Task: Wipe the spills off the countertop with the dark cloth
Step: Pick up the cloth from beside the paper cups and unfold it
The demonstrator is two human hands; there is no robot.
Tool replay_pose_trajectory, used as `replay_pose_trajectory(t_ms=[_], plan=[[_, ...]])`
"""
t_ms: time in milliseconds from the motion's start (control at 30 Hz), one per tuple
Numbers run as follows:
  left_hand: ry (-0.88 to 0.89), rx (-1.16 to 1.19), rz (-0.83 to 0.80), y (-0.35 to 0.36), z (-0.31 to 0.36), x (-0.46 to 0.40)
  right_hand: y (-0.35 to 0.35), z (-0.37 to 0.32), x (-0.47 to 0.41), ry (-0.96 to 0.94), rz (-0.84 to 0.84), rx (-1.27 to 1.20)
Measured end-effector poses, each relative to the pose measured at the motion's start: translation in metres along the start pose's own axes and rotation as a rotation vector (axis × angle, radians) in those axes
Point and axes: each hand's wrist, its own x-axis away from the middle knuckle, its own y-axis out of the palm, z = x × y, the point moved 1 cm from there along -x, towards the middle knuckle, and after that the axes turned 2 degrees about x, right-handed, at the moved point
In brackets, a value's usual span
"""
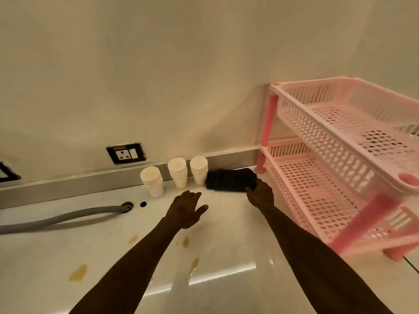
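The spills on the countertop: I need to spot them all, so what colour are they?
Yellowish-brown spills on the pale countertop, seen in the head view.

Countertop (pixel 226 223), pale and glossy, bearing yellowish spills (pixel 78 272) near me. Against the back ledge: three stacks of white paper cups (pixel 176 172), and just right of them the dark cloth (pixel 229 179), folded. My right hand (pixel 260 196) is at the cloth's right edge, fingers touching it; whether I have gripped it, I cannot tell. My left hand (pixel 184 208) hovers spread and empty, short of the cups. Right: pink two-tier plastic rack (pixel 340 159). Left: grey corrugated hose (pixel 63 219) entering a counter hole. Wall: electrical socket (pixel 126 153).
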Motion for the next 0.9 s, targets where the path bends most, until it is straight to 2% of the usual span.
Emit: replay_pose_trajectory(t_ms=[200, 367, 533, 600, 667, 733, 800, 900], plan=[[-0.07, 0.095, -0.005, 0.016, -0.008, -0.016, 0.009, 0.001, -0.036, 0.024, -0.061, -0.006], [-0.077, 0.171, 0.014, 0.025, -0.006, -0.028, 0.022, 0.008, -0.06, 0.187, -0.035, -0.167], [-0.077, 0.378, 0.105, 0.028, 0.012, -0.037, 0.032, 0.007, -0.063, 0.16, 0.065, -0.278], [-0.089, 0.5, 0.184, 0.029, 0.022, -0.038, 0.036, 0.005, -0.051, 0.037, 0.146, -0.231], [-0.134, 0.666, 0.228, 0.029, 0.031, -0.036, 0.044, 0.003, -0.032, -0.172, 0.217, -0.189], [-0.243, 0.955, 0.163, 0.027, 0.039, -0.035, 0.057, 0.007, -0.009, -0.391, 0.223, -0.136], [-0.355, 1.272, 0.025, 0.028, 0.044, -0.036, 0.071, 0.015, 0.013, -0.596, 0.174, -0.093], [-0.462, 1.473, -0.087, 0.031, 0.044, -0.035, 0.087, 0.026, 0.038, -0.783, 0.026, -0.054]])
